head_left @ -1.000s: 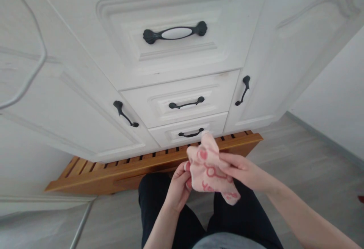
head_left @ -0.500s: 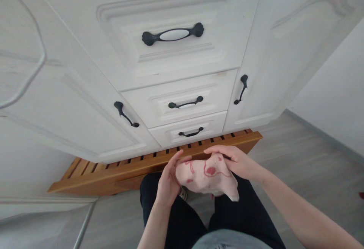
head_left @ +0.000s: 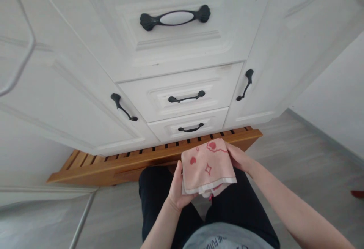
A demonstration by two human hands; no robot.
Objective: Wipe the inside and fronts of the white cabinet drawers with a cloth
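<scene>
Between my hands, above my knees, is a pink towel (head_left: 209, 167) with red hearts and a white hem, folded into a rough square. My left hand (head_left: 179, 188) grips its left side, thumb along the near edge and fingers underneath. On the far right corner my right hand (head_left: 237, 157) holds the cloth, with most of its fingers hidden behind it. A small red tag or loop (head_left: 211, 197) hangs below the hem.
White cabinet drawers (head_left: 182, 70) with dark handles (head_left: 174, 18) stand before me. A slatted wooden bench (head_left: 136, 159) runs along their base. Grey floor (head_left: 287, 158) lies to the right, and a metal rod (head_left: 82, 218) is at lower left.
The bunched towel has been spread into a flatter folded square, its printed side facing up. My left hand has shifted right and toward me. The view has moved slightly closer to the drawers.
</scene>
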